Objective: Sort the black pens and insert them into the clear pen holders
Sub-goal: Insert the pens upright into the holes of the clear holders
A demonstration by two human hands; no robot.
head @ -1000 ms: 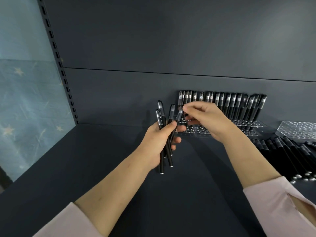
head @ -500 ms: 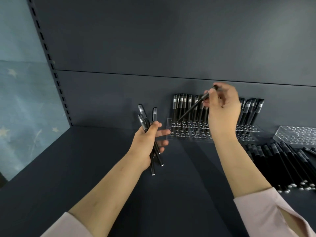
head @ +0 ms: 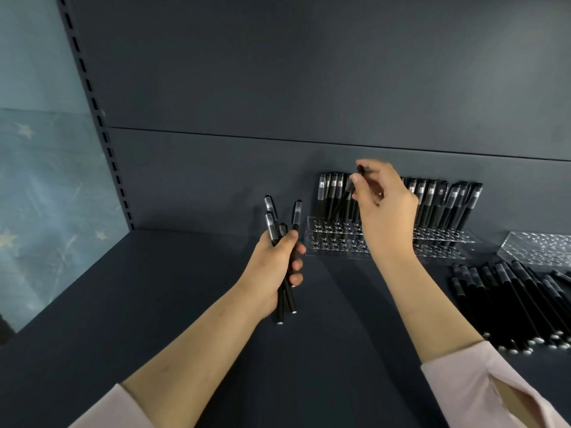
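Now inserting: right hand (head: pixel 384 211) fingers (head: pixel 370 168) pinch black pen (head: pixel 344 199) above clear pen holder (head: pixel 336 244), 1 o'clock. Left hand (head: pixel 270 270) fingers (head: pixel 298 250) clamp spare pens (head: pixel 285 299). Next: tip into free hole.

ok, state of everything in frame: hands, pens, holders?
left hand: holds bunch of pens, caps up.
right hand: pinches single pen, tilted, lower end among the standing pens; whether it is seated, cannot tell.
left holder: back row lined with standing pens, front holes empty.
right holder: no pens standing in it.
loose pens: lying flat on shelf.
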